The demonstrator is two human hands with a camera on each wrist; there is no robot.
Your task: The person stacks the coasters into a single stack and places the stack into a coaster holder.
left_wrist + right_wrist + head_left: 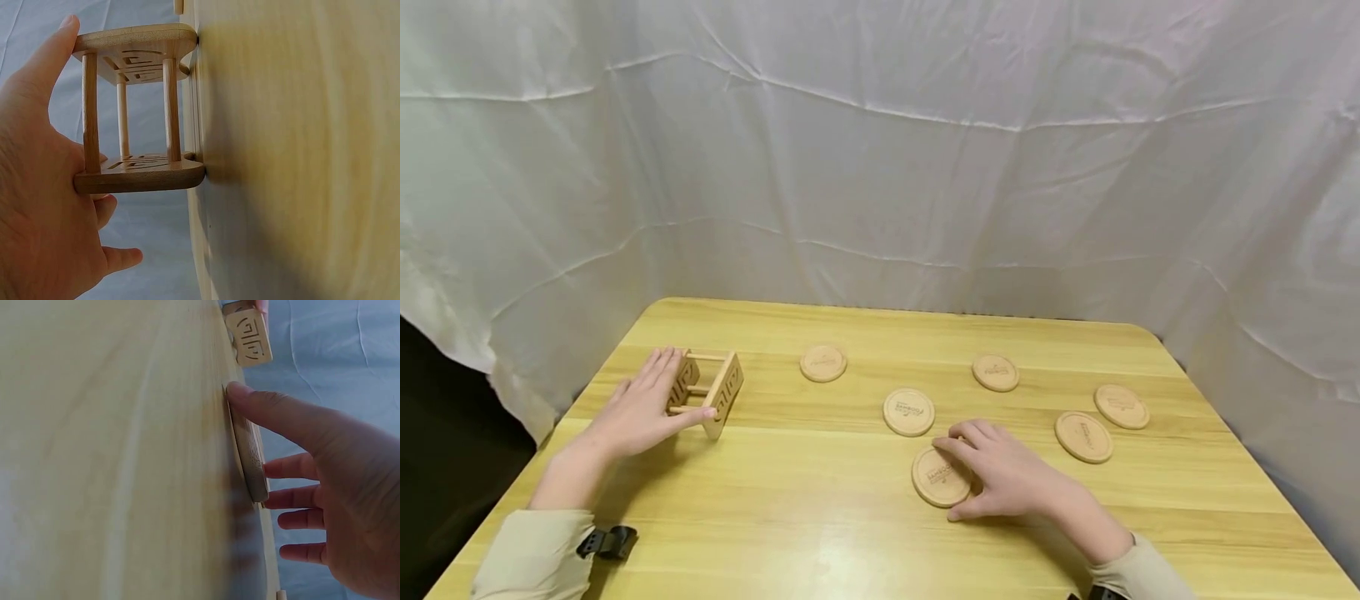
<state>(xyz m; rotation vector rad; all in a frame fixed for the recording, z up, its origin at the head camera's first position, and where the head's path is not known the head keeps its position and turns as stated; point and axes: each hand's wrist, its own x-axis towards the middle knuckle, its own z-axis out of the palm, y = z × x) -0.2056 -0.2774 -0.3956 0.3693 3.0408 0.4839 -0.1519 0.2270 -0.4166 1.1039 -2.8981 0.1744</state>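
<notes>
At the left of the table in the head view is a small wooden coaster holder (pixel 727 395), two cut-out panels joined by round rods. My left hand (pixel 638 414) spans it, thumb on the right panel and fingers by the left one. The left wrist view shows the holder (pixel 140 181) against the tabletop. Near the middle front, my right hand (pixel 1011 477) pinches a round wooden coaster (pixel 938 479) by its edges between thumb and fingers. Seen from the right wrist, this coaster (pixel 249 450) is edge-on, close to the table; whether it is lifted I cannot tell.
Several other round coasters lie flat and apart: one coaster (pixel 908 412) just beyond the right hand, another (pixel 823 363) farther left, one (pixel 996 372) at the back, and two at right, the nearer coaster (pixel 1084 437) beside the farther (pixel 1122 407). A white curtain (pixel 880 183) hangs behind the table (pixel 820 508).
</notes>
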